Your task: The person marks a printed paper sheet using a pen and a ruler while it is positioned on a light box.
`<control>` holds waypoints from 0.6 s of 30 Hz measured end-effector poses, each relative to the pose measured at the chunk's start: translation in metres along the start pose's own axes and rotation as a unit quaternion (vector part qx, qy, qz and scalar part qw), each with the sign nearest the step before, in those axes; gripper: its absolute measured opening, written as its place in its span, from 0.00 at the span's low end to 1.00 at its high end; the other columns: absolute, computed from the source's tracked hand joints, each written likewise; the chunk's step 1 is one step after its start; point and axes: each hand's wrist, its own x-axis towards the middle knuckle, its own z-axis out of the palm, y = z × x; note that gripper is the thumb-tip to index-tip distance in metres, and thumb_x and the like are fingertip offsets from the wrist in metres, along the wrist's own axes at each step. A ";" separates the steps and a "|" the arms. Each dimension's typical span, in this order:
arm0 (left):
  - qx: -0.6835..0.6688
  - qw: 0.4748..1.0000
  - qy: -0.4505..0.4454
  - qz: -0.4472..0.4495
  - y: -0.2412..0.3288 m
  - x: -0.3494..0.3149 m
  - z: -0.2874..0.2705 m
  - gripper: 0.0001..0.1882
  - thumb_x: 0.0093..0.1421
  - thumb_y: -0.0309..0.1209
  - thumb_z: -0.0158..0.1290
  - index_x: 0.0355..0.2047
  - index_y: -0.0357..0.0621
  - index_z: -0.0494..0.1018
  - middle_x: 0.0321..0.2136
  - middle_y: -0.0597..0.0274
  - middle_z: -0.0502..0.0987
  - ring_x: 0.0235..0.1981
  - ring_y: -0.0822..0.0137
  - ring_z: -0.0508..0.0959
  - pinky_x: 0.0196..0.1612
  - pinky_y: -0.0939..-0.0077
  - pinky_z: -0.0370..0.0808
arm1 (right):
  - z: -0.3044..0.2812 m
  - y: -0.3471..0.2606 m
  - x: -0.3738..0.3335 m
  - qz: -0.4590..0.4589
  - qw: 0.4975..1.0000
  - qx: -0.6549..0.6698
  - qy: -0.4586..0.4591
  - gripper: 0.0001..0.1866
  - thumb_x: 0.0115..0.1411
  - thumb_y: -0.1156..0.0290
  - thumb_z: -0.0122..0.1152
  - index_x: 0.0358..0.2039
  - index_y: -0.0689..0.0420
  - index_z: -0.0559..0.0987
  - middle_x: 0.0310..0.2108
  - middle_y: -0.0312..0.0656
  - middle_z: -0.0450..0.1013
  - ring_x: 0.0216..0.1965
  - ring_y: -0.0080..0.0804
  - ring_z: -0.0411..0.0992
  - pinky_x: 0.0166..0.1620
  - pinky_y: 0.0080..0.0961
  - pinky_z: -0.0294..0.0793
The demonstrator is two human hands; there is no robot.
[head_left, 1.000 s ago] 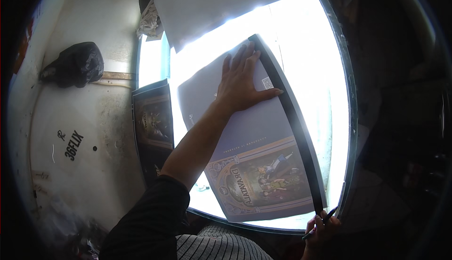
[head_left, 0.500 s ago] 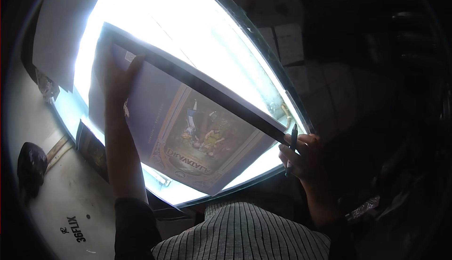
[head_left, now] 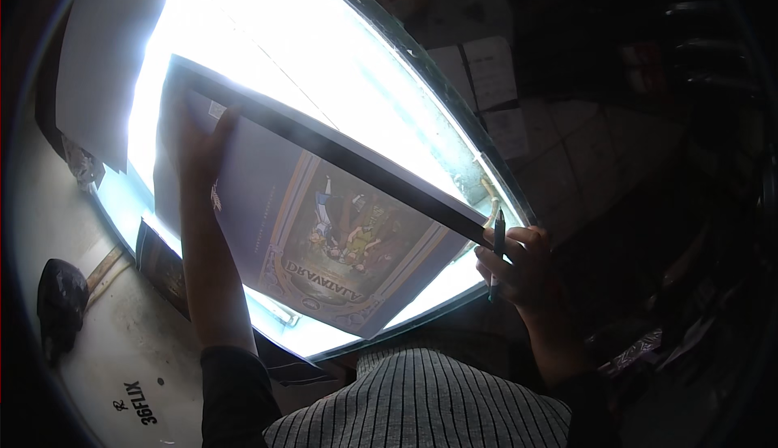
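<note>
The sheet (head_left: 259,180), I thought, was best held flat on the light table (head_left: 259,10), left hand (head_left: 197,138) spread across it, right hand (head_left: 519,265) gripping a pen (head_left: 499,235).

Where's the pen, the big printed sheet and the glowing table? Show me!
Pen (head_left: 499,235): head view, on its dark upper part.
Printed sheet (head_left: 322,209): head view, on its picture.
Glowing table (head_left: 316,51): head view, on its bare bright top.
</note>
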 end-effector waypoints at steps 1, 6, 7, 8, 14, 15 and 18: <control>-0.001 1.000 0.000 0.000 0.003 0.000 0.000 0.47 0.53 0.57 0.59 0.65 0.45 0.55 0.67 0.47 0.55 0.68 0.45 0.54 0.67 0.43 0.52 | -0.001 0.001 -0.001 0.000 1.000 0.000 -0.001 0.14 0.56 0.61 0.66 0.43 0.37 0.77 0.38 0.25 0.75 0.38 0.25 0.69 0.40 0.28 0.64; 0.009 1.000 0.000 -0.030 0.011 -0.001 0.003 0.48 0.52 0.57 0.60 0.65 0.45 0.55 0.67 0.47 0.55 0.68 0.46 0.54 0.68 0.44 0.51 | -0.004 0.007 -0.003 0.000 1.000 -0.001 -0.002 0.15 0.55 0.60 0.66 0.43 0.37 0.77 0.38 0.25 0.74 0.39 0.25 0.68 0.40 0.29 0.64; 0.011 0.999 0.002 -0.032 0.009 0.000 0.002 0.48 0.52 0.57 0.60 0.65 0.45 0.55 0.67 0.47 0.55 0.68 0.46 0.54 0.68 0.44 0.51 | -0.003 0.007 -0.002 -0.003 1.000 0.002 -0.004 0.15 0.55 0.60 0.67 0.44 0.37 0.77 0.39 0.26 0.75 0.39 0.26 0.68 0.40 0.29 0.64; 0.016 1.000 0.011 -0.014 0.005 0.001 0.001 0.48 0.52 0.58 0.60 0.65 0.45 0.55 0.67 0.48 0.55 0.68 0.46 0.54 0.68 0.44 0.51 | -0.002 0.007 -0.001 -0.009 1.000 0.007 -0.006 0.16 0.54 0.60 0.67 0.44 0.37 0.77 0.39 0.26 0.75 0.40 0.27 0.68 0.40 0.29 0.64; 0.010 0.999 0.021 0.041 -0.007 0.000 -0.004 0.57 0.45 0.64 0.63 0.65 0.40 0.56 0.67 0.44 0.53 0.68 0.44 0.52 0.68 0.47 0.48 | -0.011 0.001 0.004 -0.037 0.998 0.003 -0.059 0.21 0.52 0.67 0.68 0.47 0.41 0.74 0.46 0.33 0.74 0.43 0.34 0.68 0.43 0.39 0.70; 0.009 1.000 -0.023 0.015 0.006 0.002 -0.007 0.59 0.44 0.67 0.61 0.65 0.38 0.55 0.67 0.41 0.52 0.69 0.44 0.49 0.69 0.47 0.46 | -0.014 0.002 0.002 -0.031 0.997 -0.009 -0.071 0.18 0.56 0.68 0.64 0.47 0.42 0.73 0.47 0.36 0.74 0.43 0.36 0.69 0.43 0.42 0.70; 0.077 0.996 -0.032 0.017 0.008 0.002 -0.011 0.73 0.33 0.74 0.61 0.67 0.34 0.47 0.68 0.39 0.44 0.71 0.46 0.40 0.70 0.43 0.34 | -0.016 -0.007 0.014 -0.052 0.996 -0.011 -0.070 0.17 0.53 0.77 0.62 0.44 0.51 0.73 0.41 0.41 0.73 0.44 0.41 0.70 0.46 0.39 0.71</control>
